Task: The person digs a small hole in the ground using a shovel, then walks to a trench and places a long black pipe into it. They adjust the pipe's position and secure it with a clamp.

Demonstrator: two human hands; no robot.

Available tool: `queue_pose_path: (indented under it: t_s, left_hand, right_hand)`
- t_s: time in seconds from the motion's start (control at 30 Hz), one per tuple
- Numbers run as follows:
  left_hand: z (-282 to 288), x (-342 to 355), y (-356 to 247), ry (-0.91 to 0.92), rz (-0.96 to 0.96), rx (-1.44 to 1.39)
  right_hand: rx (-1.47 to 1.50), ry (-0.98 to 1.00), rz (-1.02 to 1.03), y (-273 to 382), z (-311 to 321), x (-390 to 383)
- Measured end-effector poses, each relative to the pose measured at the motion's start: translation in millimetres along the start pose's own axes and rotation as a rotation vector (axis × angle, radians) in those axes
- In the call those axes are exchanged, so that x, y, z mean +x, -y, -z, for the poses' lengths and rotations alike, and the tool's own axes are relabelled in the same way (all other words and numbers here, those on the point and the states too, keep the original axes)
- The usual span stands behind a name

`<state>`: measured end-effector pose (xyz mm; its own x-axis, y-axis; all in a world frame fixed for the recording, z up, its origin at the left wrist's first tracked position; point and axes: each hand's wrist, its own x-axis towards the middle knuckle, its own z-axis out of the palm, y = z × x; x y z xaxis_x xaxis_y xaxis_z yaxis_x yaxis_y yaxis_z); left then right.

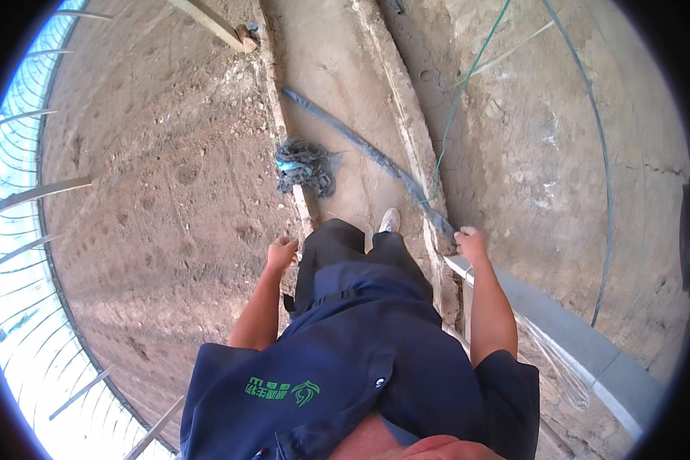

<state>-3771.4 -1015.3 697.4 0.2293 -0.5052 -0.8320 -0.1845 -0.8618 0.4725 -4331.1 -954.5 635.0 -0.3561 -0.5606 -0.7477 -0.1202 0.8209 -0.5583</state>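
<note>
My right hand (470, 242) is closed at the near end of a long dark plastic strip (360, 142), apparently gripping it; the strip runs diagonally across the dirt channel to the far left edge. My left hand (282, 253) hangs beside my left thigh with fingers curled; whatever they may hold is unclear. A crumpled dark plastic bundle (305, 165) with a light blue patch lies on the channel's left edge, ahead of my feet.
Concrete edges (393, 96) border the narrow channel. A green cord (462, 90) and dark hose (602, 153) cross the right-hand ground. A grey gutter-like rail (560, 322) runs beside my right arm. Wooden posts (215, 23) and a curved translucent wall (11, 307) stand left.
</note>
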Motion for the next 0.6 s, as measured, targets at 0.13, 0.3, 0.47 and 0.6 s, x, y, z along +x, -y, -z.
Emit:
queue_pose_path:
  t_s: [0.13,0.3,0.47,0.6]
  left_hand:
    - [15,28,-28,0.007,-0.028,0.132]
    - [44,119,-63,0.111,-0.003,0.051]
    - [89,181,-104,0.134,0.012,0.049]
    - [82,203,-154,0.080,-0.074,0.028]
  right_hand:
    - [0.060,0.027,-0.003,68,-20,18]
    - [0.053,-0.003,-0.017,114,-32,35]
    - [0.198,-0.082,-0.137,203,-41,15]
    - [0.237,-0.280,0.058,264,16,50]
